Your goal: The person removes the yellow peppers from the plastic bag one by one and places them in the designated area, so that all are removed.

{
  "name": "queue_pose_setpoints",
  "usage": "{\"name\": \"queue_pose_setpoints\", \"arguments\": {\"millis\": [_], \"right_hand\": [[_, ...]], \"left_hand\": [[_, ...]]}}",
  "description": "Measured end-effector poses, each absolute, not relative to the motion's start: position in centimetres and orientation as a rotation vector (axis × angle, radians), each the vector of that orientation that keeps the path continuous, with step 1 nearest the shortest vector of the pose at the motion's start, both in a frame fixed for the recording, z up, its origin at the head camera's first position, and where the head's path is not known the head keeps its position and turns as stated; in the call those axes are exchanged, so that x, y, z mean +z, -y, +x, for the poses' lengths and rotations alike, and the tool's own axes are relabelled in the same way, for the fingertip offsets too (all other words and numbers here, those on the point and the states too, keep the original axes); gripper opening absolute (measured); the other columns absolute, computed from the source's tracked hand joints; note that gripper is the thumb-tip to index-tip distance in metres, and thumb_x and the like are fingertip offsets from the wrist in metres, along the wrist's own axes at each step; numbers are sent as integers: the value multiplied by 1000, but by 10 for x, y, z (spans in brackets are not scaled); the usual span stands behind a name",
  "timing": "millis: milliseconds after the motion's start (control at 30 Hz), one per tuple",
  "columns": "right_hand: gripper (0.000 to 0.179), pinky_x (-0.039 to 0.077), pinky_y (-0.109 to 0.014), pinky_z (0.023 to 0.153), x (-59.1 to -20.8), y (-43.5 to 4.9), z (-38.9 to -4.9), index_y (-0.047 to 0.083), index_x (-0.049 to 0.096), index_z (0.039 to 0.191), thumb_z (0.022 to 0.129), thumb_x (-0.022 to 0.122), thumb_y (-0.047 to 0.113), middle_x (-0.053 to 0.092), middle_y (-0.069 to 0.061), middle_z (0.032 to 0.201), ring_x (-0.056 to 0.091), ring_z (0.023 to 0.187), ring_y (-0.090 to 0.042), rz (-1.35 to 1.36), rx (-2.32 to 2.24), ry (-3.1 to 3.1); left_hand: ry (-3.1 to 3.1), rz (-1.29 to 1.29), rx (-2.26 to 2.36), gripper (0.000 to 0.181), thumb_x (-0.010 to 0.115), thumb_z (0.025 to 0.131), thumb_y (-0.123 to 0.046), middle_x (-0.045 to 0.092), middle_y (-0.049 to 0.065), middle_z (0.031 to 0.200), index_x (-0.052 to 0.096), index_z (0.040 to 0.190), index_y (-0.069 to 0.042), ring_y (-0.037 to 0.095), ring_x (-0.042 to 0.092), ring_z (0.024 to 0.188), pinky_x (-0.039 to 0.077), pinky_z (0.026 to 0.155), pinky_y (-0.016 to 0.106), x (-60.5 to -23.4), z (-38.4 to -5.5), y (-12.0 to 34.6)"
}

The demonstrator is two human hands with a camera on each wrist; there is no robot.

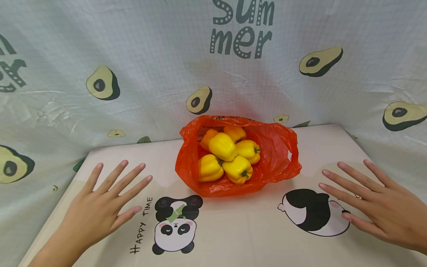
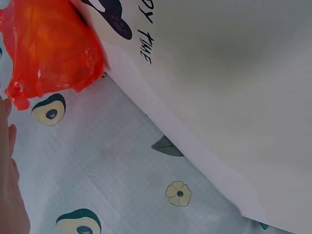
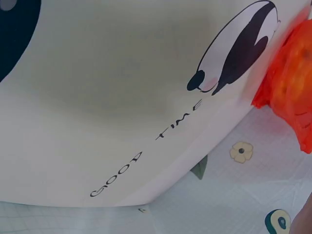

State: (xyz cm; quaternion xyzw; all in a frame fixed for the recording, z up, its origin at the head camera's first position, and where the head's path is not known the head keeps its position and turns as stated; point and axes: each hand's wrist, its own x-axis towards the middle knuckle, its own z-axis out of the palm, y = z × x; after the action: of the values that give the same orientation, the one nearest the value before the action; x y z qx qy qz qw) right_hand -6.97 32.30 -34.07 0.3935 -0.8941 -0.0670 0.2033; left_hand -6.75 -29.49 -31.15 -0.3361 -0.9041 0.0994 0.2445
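A red plastic bag (image 1: 273,163) lies with its mouth facing me at the back middle of the table, and several yellow bell peppers (image 1: 222,147) are piled inside it. Two of the peppers toward the back look more orange. My left hand (image 1: 100,204) is held palm down with fingers spread, left of the bag and apart from it. On the other side, my right hand (image 1: 377,204) has its fingers spread the same way, over the panda print. Both hands hold nothing. From each wrist view the bag (image 2: 58,53) shows at the frame's edge.
The pale table cover (image 1: 240,230) carries panda prints (image 1: 175,230) and lettering. Behind the table hangs a whitish sheet (image 1: 150,55) with avocado and flower prints, which also runs down both sides. The table's back edge lies just behind the bag.
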Motion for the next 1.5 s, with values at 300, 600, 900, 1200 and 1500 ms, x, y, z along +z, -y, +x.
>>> {"name": "queue_pose_setpoints", "arguments": {"millis": [300,600,900,1200,1500], "right_hand": [[75,-2,-60,123,-341,-319,-73,39,25,161,95,45,68,12,5,171,3,157,-25,1076,-181,2518],[77,-7,-56,124,-341,-309,-74,38,26,161,94,51,65,9,6,171,1,157,-24,1053,-110,2564],[87,-10,-52,124,-339,-297,-75,34,24,162,89,64,57,9,4,171,0,158,-25,990,-54,2620],[79,-5,-42,126,-340,-285,-82,29,32,161,91,68,34,18,2,170,5,157,-26,913,236,2694],[77,49,-55,103,-342,-271,-99,33,24,162,98,64,16,17,6,169,20,149,0,719,926,2785]], "left_hand": [[2435,-1016,272,67,18,103,-64,25,1,168,19,163,-35,32,16,155,9,120,66,-301,-67,265],[2343,-1143,227,64,19,105,-59,30,2,166,22,163,-32,32,23,153,11,121,64,-295,-64,230],[2318,-1141,189,65,27,103,-59,33,2,164,23,163,-34,32,24,153,12,120,65,-293,-64,211],[2235,-1121,162,61,26,104,-55,38,6,162,40,157,-28,36,31,149,15,118,68,-290,-68,202],[2167,-1119,94,57,28,106,-49,40,8,160,51,150,-22,37,35,148,18,117,69,-285,-76,187]]}}
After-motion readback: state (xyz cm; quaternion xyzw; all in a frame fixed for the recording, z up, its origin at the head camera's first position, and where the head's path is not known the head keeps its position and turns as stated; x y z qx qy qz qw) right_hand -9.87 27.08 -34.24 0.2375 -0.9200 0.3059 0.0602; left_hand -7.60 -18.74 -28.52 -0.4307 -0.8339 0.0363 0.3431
